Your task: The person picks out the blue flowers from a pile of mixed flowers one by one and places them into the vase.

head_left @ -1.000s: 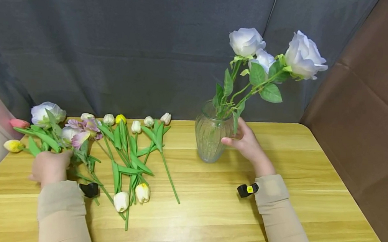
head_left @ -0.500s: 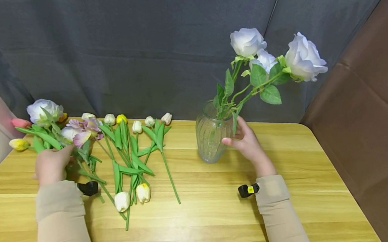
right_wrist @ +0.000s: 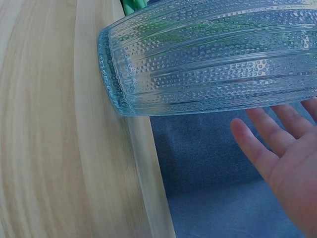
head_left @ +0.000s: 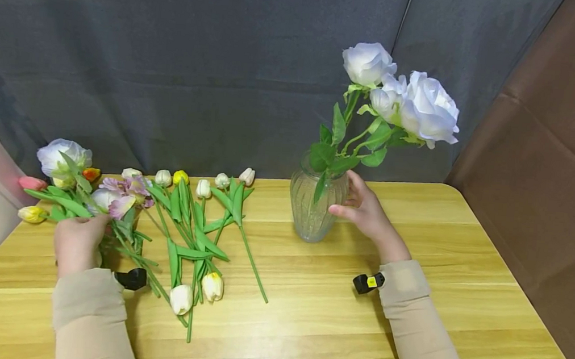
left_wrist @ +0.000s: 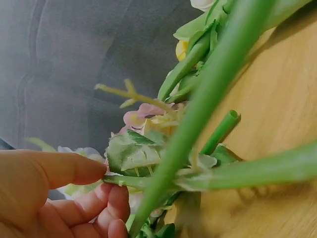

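Our left hand [head_left: 79,241] pinches a green stem [left_wrist: 131,181] beside the tulips [head_left: 181,299]; our right hand [head_left: 364,209], fingers loosely spread, lies just beside the ribbed glass vase [head_left: 312,213] of white roses [head_left: 427,109], upright on the tabletop [head_left: 316,319].

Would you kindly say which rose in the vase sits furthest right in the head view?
The large front rose; it partly covers the smaller middle rose, while the highest rose stands furthest left.
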Demonstrator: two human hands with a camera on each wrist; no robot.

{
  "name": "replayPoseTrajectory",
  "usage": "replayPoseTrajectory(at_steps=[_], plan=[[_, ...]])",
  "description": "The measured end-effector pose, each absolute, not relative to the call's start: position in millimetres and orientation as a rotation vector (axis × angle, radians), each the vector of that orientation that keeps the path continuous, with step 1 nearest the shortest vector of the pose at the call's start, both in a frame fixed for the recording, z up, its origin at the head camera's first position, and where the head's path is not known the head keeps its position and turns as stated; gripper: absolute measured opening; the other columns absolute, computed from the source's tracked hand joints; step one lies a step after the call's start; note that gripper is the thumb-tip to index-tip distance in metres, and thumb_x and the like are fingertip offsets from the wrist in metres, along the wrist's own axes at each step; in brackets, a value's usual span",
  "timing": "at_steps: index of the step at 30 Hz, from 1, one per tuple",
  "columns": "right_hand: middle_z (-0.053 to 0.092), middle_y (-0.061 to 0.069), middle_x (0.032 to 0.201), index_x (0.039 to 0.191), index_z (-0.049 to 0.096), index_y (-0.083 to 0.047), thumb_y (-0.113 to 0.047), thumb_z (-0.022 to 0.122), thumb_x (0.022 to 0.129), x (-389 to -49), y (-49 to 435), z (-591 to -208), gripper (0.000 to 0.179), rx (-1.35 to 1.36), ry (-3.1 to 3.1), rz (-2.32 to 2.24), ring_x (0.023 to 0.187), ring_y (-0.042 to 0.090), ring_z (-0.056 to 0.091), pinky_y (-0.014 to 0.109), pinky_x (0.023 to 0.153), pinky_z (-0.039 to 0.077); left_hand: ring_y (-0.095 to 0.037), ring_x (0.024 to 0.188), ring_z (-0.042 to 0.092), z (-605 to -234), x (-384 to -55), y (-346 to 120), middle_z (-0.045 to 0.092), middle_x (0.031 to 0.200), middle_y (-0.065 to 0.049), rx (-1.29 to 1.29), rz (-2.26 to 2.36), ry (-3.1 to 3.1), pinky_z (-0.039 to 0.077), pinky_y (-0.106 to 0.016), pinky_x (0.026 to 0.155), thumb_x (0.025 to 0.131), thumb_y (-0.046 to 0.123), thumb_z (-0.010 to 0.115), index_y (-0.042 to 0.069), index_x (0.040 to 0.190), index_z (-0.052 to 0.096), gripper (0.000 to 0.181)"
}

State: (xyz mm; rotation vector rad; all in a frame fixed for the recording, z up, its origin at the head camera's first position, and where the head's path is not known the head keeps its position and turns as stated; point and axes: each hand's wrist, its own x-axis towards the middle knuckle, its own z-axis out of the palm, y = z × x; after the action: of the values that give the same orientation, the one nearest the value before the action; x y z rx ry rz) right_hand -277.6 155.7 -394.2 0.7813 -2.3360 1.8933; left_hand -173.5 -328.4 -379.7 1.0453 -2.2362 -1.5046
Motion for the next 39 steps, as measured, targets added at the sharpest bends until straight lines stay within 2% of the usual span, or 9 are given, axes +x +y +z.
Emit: replayPoseTrajectory(at_steps=[2,6,13,17,18,21,25,31,39], plan=[[0.041,0.021,0.143,0.150,0.020,0.001,0.000,0.071,0.080,-277,155,-394,0.087,0.786,-2.326,1.901,0.125,0.036,0.046,0.046,0.097,0.040,-0.015,0.071,0.046,-379,-174,-328,0.050,0.074,0.002,1.032,-1.473,-2.253,0.043,-0.023,0.056,0.087,0.020,0.063,0.011,0.058,0.064,0.030],[0.040,0.021,0.144,0.151,0.019,0.001,-0.001,0.070,0.081,-276,155,-393,0.087,0.775,-2.338,1.905,0.126,0.036,0.044,0.047,0.098,0.039,-0.013,0.066,0.048,-377,-176,-328,0.051,0.070,0.005,1.018,-1.473,-2.251,0.044,-0.024,0.055,0.088,0.018,0.064,0.017,0.057,0.064,0.030],[0.036,0.021,0.147,0.151,0.016,0.001,-0.003,0.070,0.082,-275,156,-393,0.088,0.758,-2.363,1.903,0.129,0.036,0.041,0.048,0.100,0.037,-0.021,0.088,0.045,-372,-179,-326,0.056,0.094,-0.011,1.003,-1.385,-2.328,0.037,-0.027,0.068,0.090,0.025,0.063,0.019,0.062,0.070,0.029],[0.037,0.021,0.146,0.151,0.016,0.000,-0.003,0.070,0.082,-275,156,-393,0.088,0.761,-2.365,1.901,0.128,0.036,0.042,0.048,0.100,0.037,-0.023,0.096,0.046,-368,-181,-323,0.058,0.105,-0.012,0.973,-1.330,-2.371,0.035,-0.026,0.070,0.091,0.029,0.062,0.018,0.071,0.074,0.026],[0.037,0.020,0.146,0.152,0.016,0.000,-0.003,0.070,0.083,-275,156,-393,0.087,0.762,-2.364,1.902,0.128,0.036,0.043,0.048,0.100,0.037,-0.023,0.096,0.046,-367,-182,-322,0.059,0.104,-0.009,0.965,-1.324,-2.376,0.036,-0.026,0.070,0.091,0.030,0.062,0.017,0.075,0.075,0.025],[0.037,0.021,0.146,0.152,0.016,0.000,-0.003,0.070,0.083,-275,157,-394,0.087,0.761,-2.362,1.899,0.127,0.036,0.043,0.048,0.100,0.037,-0.020,0.091,0.047,-363,-183,-319,0.059,0.083,0.004,0.936,-1.315,-2.385,0.036,-0.026,0.068,0.093,0.030,0.060,0.013,0.082,0.074,0.024],[0.036,0.020,0.147,0.152,0.016,-0.001,-0.005,0.070,0.083,-275,157,-393,0.087,0.766,-2.366,1.893,0.127,0.036,0.043,0.047,0.100,0.037,-0.011,0.077,0.047,-360,-186,-314,0.051,0.061,0.022,0.899,-1.318,-2.370,0.037,-0.025,0.065,0.094,0.028,0.059,0.008,0.094,0.073,0.024],[0.032,0.019,0.149,0.152,0.014,-0.002,-0.008,0.070,0.083,-274,157,-392,0.089,0.757,-2.388,1.888,0.129,0.036,0.041,0.048,0.101,0.036,-0.002,0.064,0.050,-356,-189,-306,0.053,0.058,0.024,0.847,-1.340,-2.364,0.040,-0.022,0.055,0.096,0.028,0.056,-0.002,0.121,0.064,0.040],[0.030,0.019,0.150,0.152,0.014,-0.002,-0.009,0.071,0.083,-275,158,-393,0.090,0.749,-2.392,1.888,0.130,0.036,0.039,0.048,0.101,0.036,0.006,0.057,0.053,-349,-191,-294,0.050,0.058,0.026,0.750,-1.356,-2.287,0.043,-0.012,0.052,0.097,0.022,0.055,-0.005,0.122,0.063,0.037]])
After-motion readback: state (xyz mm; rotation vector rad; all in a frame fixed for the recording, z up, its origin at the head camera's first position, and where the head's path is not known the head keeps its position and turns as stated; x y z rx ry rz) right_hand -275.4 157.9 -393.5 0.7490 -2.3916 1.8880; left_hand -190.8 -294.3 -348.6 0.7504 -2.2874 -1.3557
